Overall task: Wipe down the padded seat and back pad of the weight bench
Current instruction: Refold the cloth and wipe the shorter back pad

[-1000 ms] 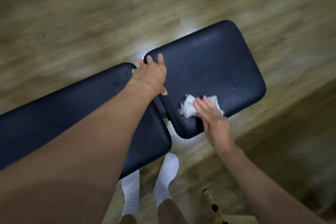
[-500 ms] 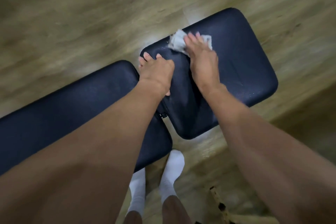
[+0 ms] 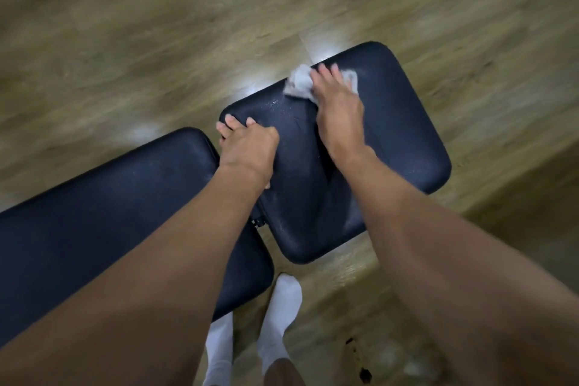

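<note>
The dark padded seat [image 3: 404,135] of the weight bench lies at centre right, with faint wet streaks on it. The long dark back pad [image 3: 109,213] runs off to the left. My right hand [image 3: 338,110] presses a crumpled white wipe [image 3: 299,83] flat on the seat's far edge, fingers spread over it. My left hand [image 3: 247,147] grips the seat's near-left corner by the gap between the pads, fingers curled over the edge.
Wood-look floor [image 3: 156,41] surrounds the bench. My feet in white socks [image 3: 282,307] stand just below the gap between the pads. A small dark-spotted object [image 3: 357,357] lies on the floor at the lower right.
My right hand swept the wipe from the seat's near edge up to its far edge, and has held there over the last half second. My left hand kept its grip on the seat's corner.
</note>
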A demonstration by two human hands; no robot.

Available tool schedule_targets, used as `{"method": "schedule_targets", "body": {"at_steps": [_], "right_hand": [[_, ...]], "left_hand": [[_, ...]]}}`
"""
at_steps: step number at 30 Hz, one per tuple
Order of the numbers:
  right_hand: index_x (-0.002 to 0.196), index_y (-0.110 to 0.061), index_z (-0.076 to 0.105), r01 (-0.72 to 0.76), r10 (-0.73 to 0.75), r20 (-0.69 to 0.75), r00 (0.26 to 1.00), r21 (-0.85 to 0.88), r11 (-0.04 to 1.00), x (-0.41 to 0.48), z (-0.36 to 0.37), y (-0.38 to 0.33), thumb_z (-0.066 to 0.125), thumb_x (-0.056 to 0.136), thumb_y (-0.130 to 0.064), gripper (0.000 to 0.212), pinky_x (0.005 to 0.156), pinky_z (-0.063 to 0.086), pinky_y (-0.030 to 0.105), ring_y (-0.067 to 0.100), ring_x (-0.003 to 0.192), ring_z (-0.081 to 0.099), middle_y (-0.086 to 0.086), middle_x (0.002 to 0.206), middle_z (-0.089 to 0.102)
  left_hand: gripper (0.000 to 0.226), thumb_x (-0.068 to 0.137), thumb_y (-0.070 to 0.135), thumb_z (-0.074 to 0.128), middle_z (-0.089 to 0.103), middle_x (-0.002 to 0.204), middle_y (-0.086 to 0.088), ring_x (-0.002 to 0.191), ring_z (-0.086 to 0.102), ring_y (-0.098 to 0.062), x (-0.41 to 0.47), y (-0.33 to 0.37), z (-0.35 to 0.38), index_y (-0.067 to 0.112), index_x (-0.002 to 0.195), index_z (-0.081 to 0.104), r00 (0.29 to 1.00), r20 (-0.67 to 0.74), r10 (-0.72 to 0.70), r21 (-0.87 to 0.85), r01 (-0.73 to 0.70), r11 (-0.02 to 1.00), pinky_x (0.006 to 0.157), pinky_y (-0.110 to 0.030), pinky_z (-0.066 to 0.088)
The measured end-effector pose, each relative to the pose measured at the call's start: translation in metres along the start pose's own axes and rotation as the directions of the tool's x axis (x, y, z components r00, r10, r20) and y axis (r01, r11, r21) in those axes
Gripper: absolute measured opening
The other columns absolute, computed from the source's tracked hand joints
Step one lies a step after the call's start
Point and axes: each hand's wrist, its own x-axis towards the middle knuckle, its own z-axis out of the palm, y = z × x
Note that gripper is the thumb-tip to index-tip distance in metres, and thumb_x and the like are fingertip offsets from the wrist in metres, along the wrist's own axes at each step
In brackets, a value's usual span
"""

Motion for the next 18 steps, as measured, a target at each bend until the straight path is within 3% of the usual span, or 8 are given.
{"method": "schedule_targets", "body": {"at_steps": [2, 5, 7, 12, 16, 18], "right_hand": [[0.11, -0.011, 0.055, 0.02, -0.021, -0.036, 0.999, -0.02, 1.0, 0.02, -0.006, -0.007, 0.039, 0.07, 0.021, 0.053, 0.091, 0.046, 0.046, 0.026, 0.115, 0.048, 0.005, 0.111, 0.057], [0.137, -0.011, 0.042, 0.062, -0.062, -0.012, 0.998, 0.025, 0.998, -0.032, -0.002, 0.01, 0.04, 0.088, 0.012, 0.054, 0.109, 0.037, 0.036, 0.021, 0.14, 0.032, 0.003, 0.144, 0.046], [0.142, -0.013, 0.039, 0.029, -0.029, 0.008, 1.0, 0.057, 0.998, -0.098, -0.003, 0.029, 0.04, 0.095, 0.006, 0.051, 0.111, 0.031, 0.03, 0.018, 0.142, 0.029, 0.0, 0.149, 0.041], [0.136, -0.006, 0.047, 0.034, -0.039, 0.06, 0.997, 0.084, 0.996, -0.21, -0.011, 0.061, 0.053, 0.086, 0.018, 0.057, 0.107, 0.038, 0.052, 0.026, 0.136, 0.037, 0.008, 0.141, 0.05], [0.142, -0.014, 0.039, 0.066, -0.063, 0.093, 0.994, -0.022, 0.998, -0.13, -0.011, 0.049, 0.04, 0.095, 0.003, 0.051, 0.108, 0.038, 0.047, 0.021, 0.142, 0.029, 0.003, 0.15, 0.04], [0.142, -0.014, 0.037, 0.053, -0.047, 0.084, 0.995, -0.061, 0.997, -0.051, -0.009, 0.042, 0.042, 0.089, 0.01, 0.059, 0.103, 0.04, 0.043, 0.021, 0.142, 0.027, 0.004, 0.151, 0.037]], "left_hand": [[0.107, 0.058, 0.016, 0.091, 0.015, 0.151, -0.035, 0.133, 0.012, -0.063, 0.0, -0.001, -0.001, -0.006, 0.142, 0.029, 1.0, -0.002, -0.007, 0.011, 0.007, 1.0, 0.102, -0.063, 0.034], [0.115, 0.056, 0.016, 0.091, 0.007, 0.148, -0.042, 0.134, 0.011, -0.062, -0.003, 0.0, -0.004, -0.007, 0.144, 0.021, 0.999, 0.021, -0.029, -0.021, 0.029, 0.999, 0.103, -0.062, 0.032], [0.113, 0.057, 0.015, 0.091, 0.006, 0.149, -0.041, 0.134, 0.01, -0.063, -0.003, 0.0, -0.004, -0.007, 0.144, 0.023, 0.999, 0.018, -0.026, -0.036, 0.027, 0.999, 0.103, -0.063, 0.032], [0.119, 0.054, 0.018, 0.092, 0.006, 0.146, -0.045, 0.134, 0.011, -0.063, -0.004, -0.002, 0.003, -0.009, 0.144, 0.02, 0.999, -0.034, -0.027, -0.042, 0.026, 0.999, 0.103, -0.061, 0.032], [0.121, 0.054, 0.018, 0.093, 0.006, 0.145, -0.046, 0.133, 0.012, -0.063, 0.002, -0.003, 0.009, -0.009, 0.145, 0.018, 0.999, -0.039, -0.032, -0.051, 0.03, 0.998, 0.101, -0.061, 0.033], [0.115, 0.054, 0.017, 0.092, 0.007, 0.147, -0.044, 0.133, 0.012, -0.063, 0.005, -0.004, 0.012, -0.008, 0.143, 0.023, 0.998, -0.059, -0.017, -0.046, 0.015, 0.999, 0.101, -0.063, 0.033]]}}
